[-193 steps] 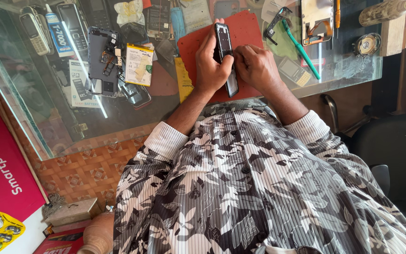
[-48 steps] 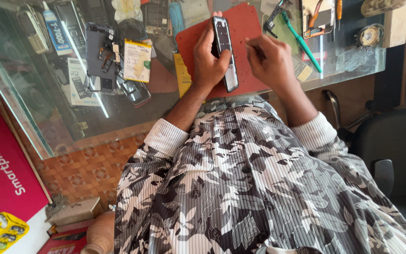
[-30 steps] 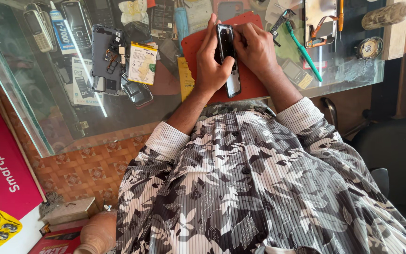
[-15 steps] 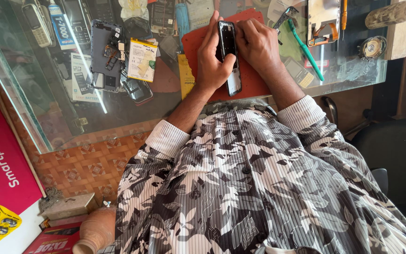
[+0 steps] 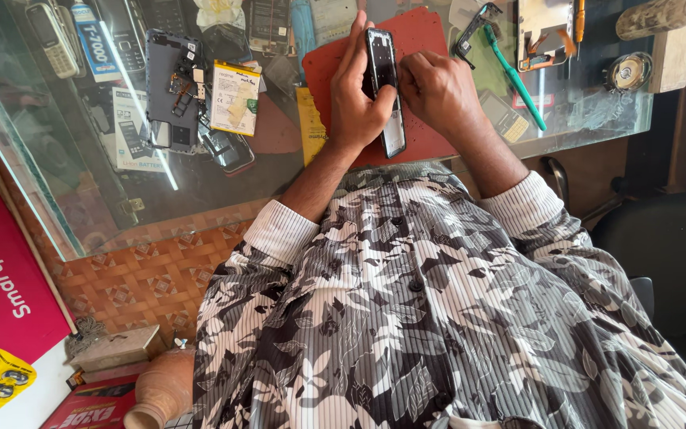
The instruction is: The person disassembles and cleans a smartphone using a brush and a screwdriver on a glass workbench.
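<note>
Head view: my left hand (image 5: 359,103) grips the opened phone (image 5: 384,87) upright over the red mat (image 5: 426,32) on the glass surface (image 5: 81,199); my right hand (image 5: 438,91) pinches at its edge. If I press unevenly, I judge the phone could slip or a loose part drop.

Black phone (image 5: 383,75), red mat (image 5: 422,36), green toothbrush (image 5: 515,75), grey-white leaf-patterned shirt (image 5: 438,318).

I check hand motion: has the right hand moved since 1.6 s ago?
Yes. The right hand moved left over the red mat, from apart to touching the phone.
</note>
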